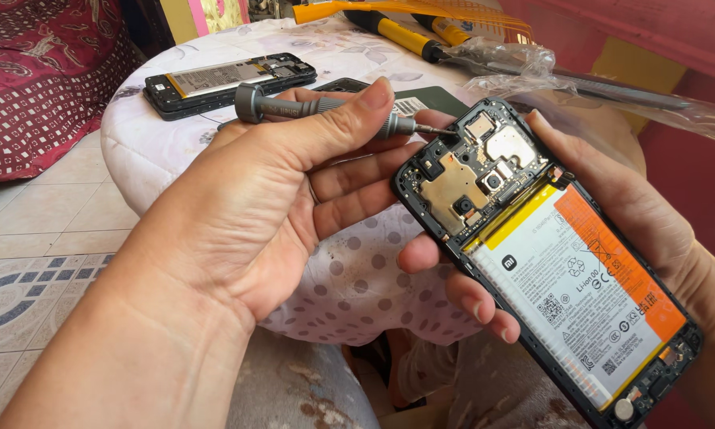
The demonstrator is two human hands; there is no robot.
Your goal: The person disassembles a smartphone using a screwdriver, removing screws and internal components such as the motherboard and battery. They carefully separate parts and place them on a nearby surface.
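Phone (548, 262) with its back cover off lies slanted in the right hand (612, 214), the fingers curled under its dark frame and the fingertips showing at its lower left edge. Its upper part is a board of dull gold metal shields and small black camera lenses; below that sits a flat white battery with a yellow strip along its top and an orange band down its right side, with small black symbols and square codes printed on it. The left hand (246, 214) is closed around a grey metal screwdriver (317, 107) with a ridged shaft and a round cap, thumb pressed along the top; the thin tip touches the phone's top left corner. Both hands hang in front of a round worktop (349, 270) draped in a soft white cloth with pale grey dots. Farther back on it lies a second opened phone (228, 79), black, with a grey battery. Yellow-handled tools (405, 33) in crinkled clear plastic rest at the far edge. A red patterned fabric (39, 79) sits at left above a tiled floor (39, 238).
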